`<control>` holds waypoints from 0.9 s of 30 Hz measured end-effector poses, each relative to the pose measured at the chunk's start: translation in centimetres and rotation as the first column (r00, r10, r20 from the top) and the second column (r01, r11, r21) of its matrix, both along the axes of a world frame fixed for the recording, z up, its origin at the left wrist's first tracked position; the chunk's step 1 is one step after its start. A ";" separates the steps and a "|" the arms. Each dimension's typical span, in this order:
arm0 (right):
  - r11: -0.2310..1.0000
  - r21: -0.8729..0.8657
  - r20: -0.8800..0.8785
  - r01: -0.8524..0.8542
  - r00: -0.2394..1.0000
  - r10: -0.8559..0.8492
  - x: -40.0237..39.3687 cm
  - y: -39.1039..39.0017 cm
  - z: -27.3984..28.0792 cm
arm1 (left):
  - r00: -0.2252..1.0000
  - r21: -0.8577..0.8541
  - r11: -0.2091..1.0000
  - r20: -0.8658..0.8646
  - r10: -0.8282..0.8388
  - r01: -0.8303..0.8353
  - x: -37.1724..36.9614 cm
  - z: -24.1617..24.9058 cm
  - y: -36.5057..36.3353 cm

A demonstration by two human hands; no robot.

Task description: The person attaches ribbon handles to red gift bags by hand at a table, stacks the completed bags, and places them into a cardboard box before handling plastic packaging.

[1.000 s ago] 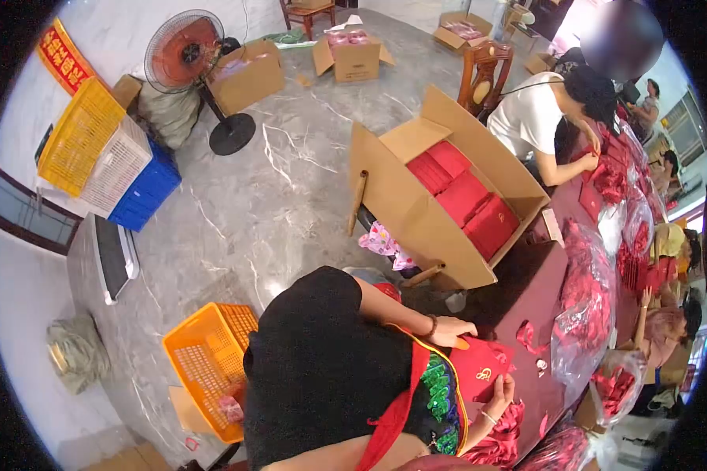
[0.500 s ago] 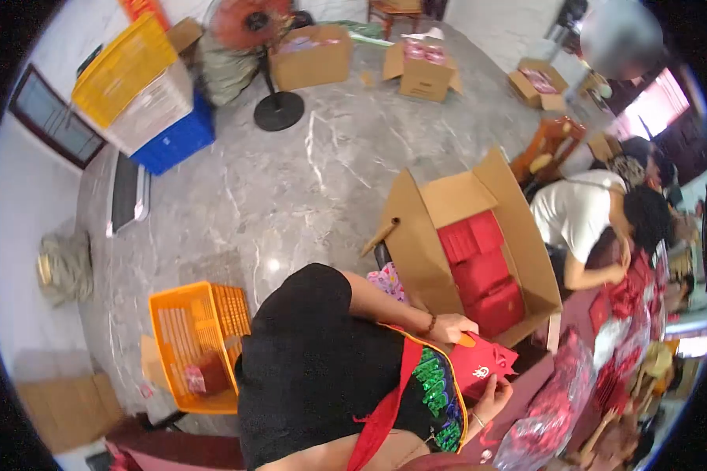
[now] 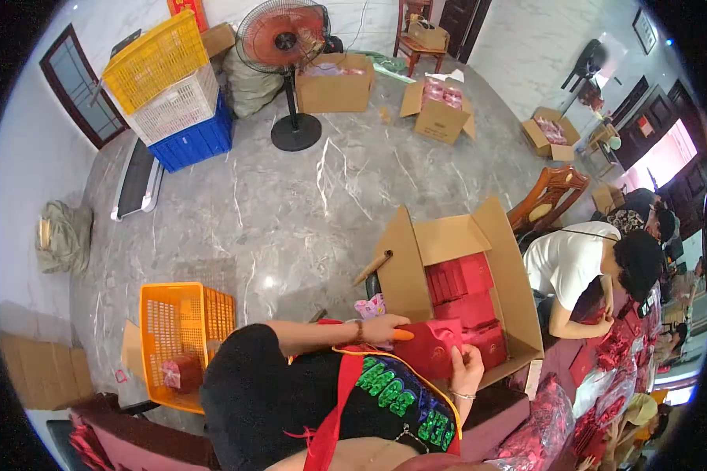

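Observation:
A flat red paper packet (image 3: 428, 349) is held in front of my sequined apron. My left hand (image 3: 379, 330), with a beaded bracelet and an orange cover on a fingertip, grips its left end. At the right end, my right hand (image 3: 467, 367) pinches the packet's edge between thumb and fingers; a thin bangle circles that wrist. Just beyond my hands stands an open cardboard box (image 3: 402, 263) with stacks of similar red packets (image 3: 475, 314) inside. The packet's underside is hidden.
An orange basket (image 3: 165, 302) holding a red item stands at left. A standing fan (image 3: 297, 133), stacked crates (image 3: 177, 102) and more cardboard boxes (image 3: 440, 122) are farther back. At right, a person in white (image 3: 569, 255) bends over a table with red items and plastic bags (image 3: 538, 424).
The view has shifted. Both hands and the red packet have moved leftward and up in view; my right hand has gone from the packet's lower edge to its right end.

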State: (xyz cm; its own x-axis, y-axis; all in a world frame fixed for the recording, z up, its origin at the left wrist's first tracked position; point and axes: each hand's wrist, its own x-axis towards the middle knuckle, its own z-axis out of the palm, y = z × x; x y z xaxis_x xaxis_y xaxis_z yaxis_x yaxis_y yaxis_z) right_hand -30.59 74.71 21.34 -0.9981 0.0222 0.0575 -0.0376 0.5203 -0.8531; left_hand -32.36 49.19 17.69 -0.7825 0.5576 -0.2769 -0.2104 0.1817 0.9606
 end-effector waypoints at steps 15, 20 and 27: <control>0.937 -0.066 -0.063 -0.342 0.939 0.338 -0.6 -3.8 -2.9 | 0.808 0.186 0.787 0.106 0.579 -0.588 7.6 -0.5 -4.2; 0.764 -0.628 0.344 -0.149 0.827 0.444 -4.5 -8.8 -4.4 | 0.610 0.260 0.551 0.367 0.703 -0.793 7.8 -3.8 -7.0; 0.701 -0.691 0.241 -0.179 0.857 0.456 -14.0 -18.1 -4.3 | 0.484 0.313 0.373 0.643 0.593 -0.873 -1.5 -5.1 -14.7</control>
